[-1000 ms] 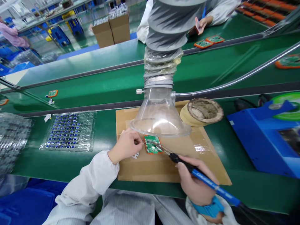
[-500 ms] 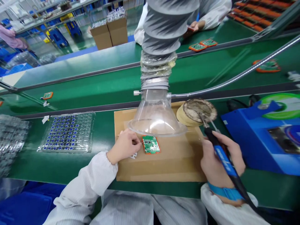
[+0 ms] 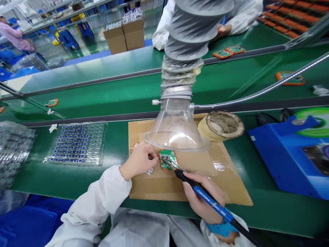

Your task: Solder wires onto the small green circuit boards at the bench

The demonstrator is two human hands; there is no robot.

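A green circuit board with an orange edge lies on a cardboard sheet. My right hand grips a blue and black soldering iron, its metal tip over the board's left part. From the left, my left hand rests on the cardboard beside the board, thumb and fingertips pinched at its left edge. What the pinch holds is too small to make out. Under that hand's edge a small white piece shows. Just above the board hangs a clear fume hood on a grey hose.
A tip-cleaning pot stands at the cardboard's back right, with a blue solder-feeding machine farther right. On the left lies a clear tray of small blue parts. Behind runs a green conveyor; a co-worker's sleeve shows beyond.
My right hand has brought the soldering iron left from the tip-cleaning pot to the circuit board. My left hand stays at the board's left edge. The view has shifted slightly.
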